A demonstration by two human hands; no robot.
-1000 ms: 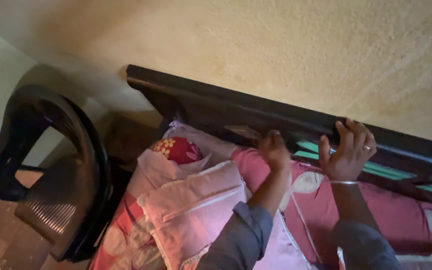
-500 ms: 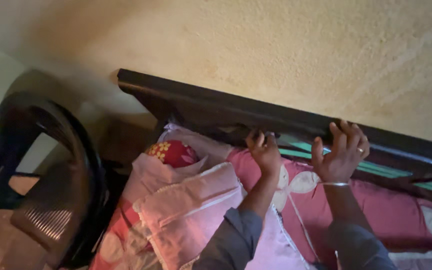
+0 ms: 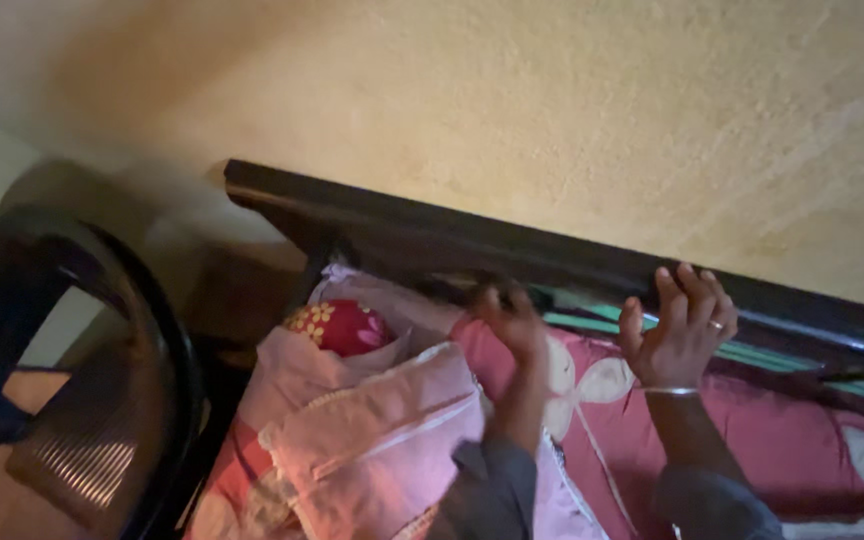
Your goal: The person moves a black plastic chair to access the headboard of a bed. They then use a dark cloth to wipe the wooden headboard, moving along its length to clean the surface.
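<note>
A dark wooden headboard (image 3: 402, 235) runs along a yellow wall. My right hand (image 3: 680, 330), with a ring and a thin bracelet, has its fingers spread and rests against the headboard's lower edge. My left hand (image 3: 510, 318) is blurred; it reaches to the top edge of a pink sheet with white shapes (image 3: 752, 440), just under the headboard, and whether it grips the cloth I cannot tell. Both arms wear grey sleeves. A pale pink frilled pillow (image 3: 372, 440) lies left of my left arm.
A red flowered pillow (image 3: 344, 325) peeks out behind the pink one. A dark plastic chair (image 3: 102, 400) stands close to the bed's left side. Green stripes (image 3: 752, 352) show between the sheet and the headboard.
My left hand has slid left and down along the sheet's top edge and is now blurred. My right hand has loosened from the headboard, fingers spreading. The view has shifted slightly.
</note>
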